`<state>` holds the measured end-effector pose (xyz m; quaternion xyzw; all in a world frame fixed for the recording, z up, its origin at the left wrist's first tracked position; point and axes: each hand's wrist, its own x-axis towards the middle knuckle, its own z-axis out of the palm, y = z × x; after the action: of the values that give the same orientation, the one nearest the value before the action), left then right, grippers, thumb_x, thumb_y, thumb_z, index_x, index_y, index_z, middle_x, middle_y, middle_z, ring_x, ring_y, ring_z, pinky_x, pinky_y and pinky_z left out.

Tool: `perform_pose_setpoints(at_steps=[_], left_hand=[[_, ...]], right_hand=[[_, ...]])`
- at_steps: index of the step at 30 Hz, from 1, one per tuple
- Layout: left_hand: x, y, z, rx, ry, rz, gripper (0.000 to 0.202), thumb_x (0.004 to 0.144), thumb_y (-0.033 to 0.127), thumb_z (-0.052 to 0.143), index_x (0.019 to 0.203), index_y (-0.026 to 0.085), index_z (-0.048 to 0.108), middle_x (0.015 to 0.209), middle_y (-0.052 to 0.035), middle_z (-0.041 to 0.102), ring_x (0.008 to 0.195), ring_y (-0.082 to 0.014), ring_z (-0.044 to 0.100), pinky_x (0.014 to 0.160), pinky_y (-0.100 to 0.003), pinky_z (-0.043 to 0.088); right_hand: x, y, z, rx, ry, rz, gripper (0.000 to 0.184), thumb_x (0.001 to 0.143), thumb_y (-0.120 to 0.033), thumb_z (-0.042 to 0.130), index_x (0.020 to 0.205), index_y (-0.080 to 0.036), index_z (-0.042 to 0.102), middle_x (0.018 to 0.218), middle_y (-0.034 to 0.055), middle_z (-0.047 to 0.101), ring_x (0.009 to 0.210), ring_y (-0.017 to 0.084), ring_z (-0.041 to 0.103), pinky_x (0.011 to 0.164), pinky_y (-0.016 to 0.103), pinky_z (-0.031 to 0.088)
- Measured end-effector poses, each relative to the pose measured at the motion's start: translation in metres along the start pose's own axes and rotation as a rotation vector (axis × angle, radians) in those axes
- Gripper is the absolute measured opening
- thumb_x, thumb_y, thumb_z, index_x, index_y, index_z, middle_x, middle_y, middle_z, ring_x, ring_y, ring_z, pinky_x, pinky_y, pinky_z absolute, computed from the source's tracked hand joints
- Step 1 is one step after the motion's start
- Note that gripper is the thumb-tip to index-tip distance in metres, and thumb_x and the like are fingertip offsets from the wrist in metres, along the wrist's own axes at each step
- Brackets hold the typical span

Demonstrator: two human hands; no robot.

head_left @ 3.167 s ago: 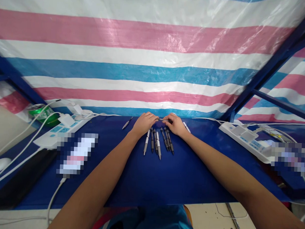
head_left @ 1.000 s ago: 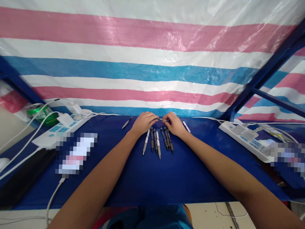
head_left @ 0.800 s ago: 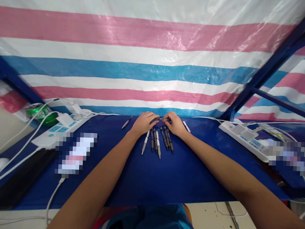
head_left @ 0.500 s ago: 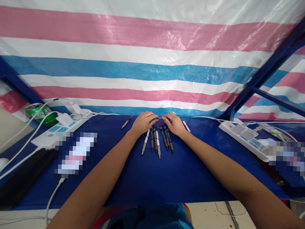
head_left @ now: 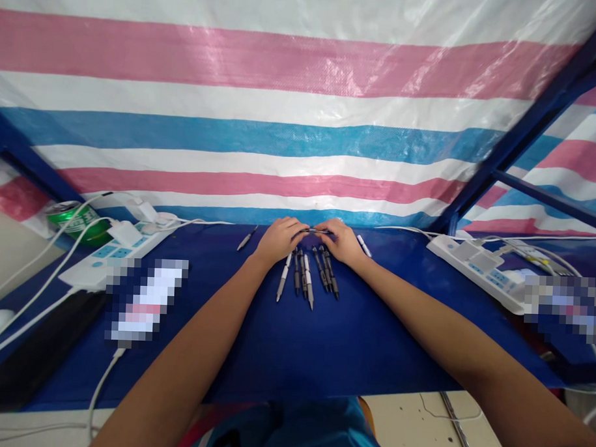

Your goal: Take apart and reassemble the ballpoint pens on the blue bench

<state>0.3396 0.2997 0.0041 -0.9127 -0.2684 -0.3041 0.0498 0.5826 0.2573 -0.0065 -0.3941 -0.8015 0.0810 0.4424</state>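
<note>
On the blue table, working left to right, a loose pen lies near your left hand. That hand is closed on one end of a dark pen, held level between your hands, and your right hand is closed on the other end. A row of pens fans out on the table just below them, and a white pen lies just beside your right hand.

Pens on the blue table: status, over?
Left hand and right hand both on one pen, held crosswise. Row of pens below. Loose pen beside right hand.
</note>
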Motion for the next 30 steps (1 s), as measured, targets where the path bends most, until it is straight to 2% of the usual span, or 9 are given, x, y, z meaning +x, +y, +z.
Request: perform_pose_setpoints(at_steps=[4, 9, 15, 18, 20, 23, 25, 27, 30], left_hand=[[0.000, 0.003, 0.002, 0.021, -0.021, -0.006, 0.039, 0.111, 0.034, 0.043, 0.139, 0.024, 0.067, 0.111, -0.0105, 0.071, 0.105, -0.0256, 0.066, 0.096, -0.042, 0.051], [0.000, 0.004, 0.001, -0.008, 0.001, -0.049, 0.034, 0.111, 0.032, 0.042, 0.132, 0.022, 0.068, 0.116, -0.0101, 0.072, 0.110, -0.0258, 0.066, 0.100, -0.042, 0.051], [-0.003, -0.002, 0.002, -0.056, 0.069, -0.182, 0.023, 0.104, 0.028, 0.056, 0.124, 0.022, 0.065, 0.111, -0.0086, 0.075, 0.108, -0.0266, 0.069, 0.099, -0.043, 0.053], [-0.003, -0.002, 0.002, -0.068, 0.073, -0.213, 0.031, 0.101, 0.025, 0.058, 0.132, 0.023, 0.062, 0.110, -0.0076, 0.076, 0.106, -0.0270, 0.070, 0.099, -0.043, 0.053], [-0.003, -0.001, 0.001, -0.098, 0.068, -0.230, 0.044, 0.100, 0.022, 0.056, 0.143, 0.022, 0.056, 0.113, -0.0076, 0.075, 0.105, -0.0258, 0.070, 0.097, -0.040, 0.054], [-0.003, -0.001, -0.001, -0.144, 0.044, -0.276, 0.067, 0.094, 0.014, 0.055, 0.159, 0.022, 0.042, 0.119, -0.0076, 0.073, 0.099, -0.0229, 0.069, 0.091, -0.035, 0.055], [-0.004, -0.001, -0.002, -0.142, 0.029, -0.313, 0.077, 0.090, 0.010, 0.053, 0.164, 0.023, 0.037, 0.122, -0.0074, 0.071, 0.099, -0.0220, 0.068, 0.091, -0.033, 0.055], [-0.005, -0.002, -0.002, -0.117, 0.021, -0.349, 0.074, 0.090, 0.008, 0.050, 0.162, 0.024, 0.041, 0.123, -0.0078, 0.069, 0.103, -0.0225, 0.067, 0.097, -0.034, 0.054], [-0.006, -0.005, -0.001, -0.081, 0.015, -0.405, 0.054, 0.094, 0.010, 0.046, 0.145, 0.021, 0.060, 0.122, -0.0098, 0.067, 0.108, -0.0241, 0.066, 0.104, -0.037, 0.052]], right_hand=[[0.001, -0.001, -0.003, -0.036, 0.072, 0.010, 0.017, 0.098, -0.023, 0.065, 0.112, -0.026, 0.075, 0.110, 0.0087, 0.077, 0.110, 0.032, 0.064, 0.100, 0.051, 0.053], [0.001, 0.002, -0.005, -0.063, 0.142, 0.038, 0.017, 0.097, -0.022, 0.067, 0.112, -0.025, 0.074, 0.108, 0.0091, 0.076, 0.111, 0.033, 0.060, 0.099, 0.051, 0.053], [0.002, 0.010, -0.008, -0.106, 0.184, 0.063, 0.036, 0.099, -0.027, 0.063, 0.135, -0.025, 0.066, 0.107, 0.0101, 0.074, 0.107, 0.034, 0.062, 0.103, 0.054, 0.049], [0.004, 0.014, -0.011, -0.113, 0.182, 0.072, 0.044, 0.100, -0.031, 0.062, 0.144, -0.024, 0.062, 0.105, 0.0105, 0.073, 0.101, 0.032, 0.064, 0.102, 0.052, 0.050], [0.006, 0.016, -0.016, -0.117, 0.164, 0.103, 0.046, 0.101, -0.033, 0.059, 0.146, -0.022, 0.060, 0.101, 0.0099, 0.074, 0.092, 0.030, 0.066, 0.094, 0.048, 0.053], [0.012, 0.021, -0.031, -0.176, 0.084, 0.197, 0.039, 0.103, -0.035, 0.054, 0.136, -0.019, 0.067, 0.087, 0.0077, 0.074, 0.075, 0.026, 0.066, 0.081, 0.040, 0.054], [0.017, 0.024, -0.045, -0.268, -0.014, 0.302, 0.035, 0.104, -0.034, 0.052, 0.129, -0.017, 0.070, 0.086, 0.0079, 0.076, 0.074, 0.024, 0.067, 0.078, 0.036, 0.052], [0.022, 0.028, -0.059, -0.380, -0.178, 0.414, 0.032, 0.103, -0.032, 0.053, 0.123, -0.018, 0.073, 0.095, 0.0094, 0.079, 0.082, 0.024, 0.071, 0.079, 0.032, 0.051], [0.026, 0.033, -0.078, -0.577, -0.416, 0.574, 0.030, 0.101, -0.029, 0.054, 0.118, -0.019, 0.076, 0.113, 0.0118, 0.080, 0.101, 0.025, 0.073, 0.085, 0.030, 0.050]])
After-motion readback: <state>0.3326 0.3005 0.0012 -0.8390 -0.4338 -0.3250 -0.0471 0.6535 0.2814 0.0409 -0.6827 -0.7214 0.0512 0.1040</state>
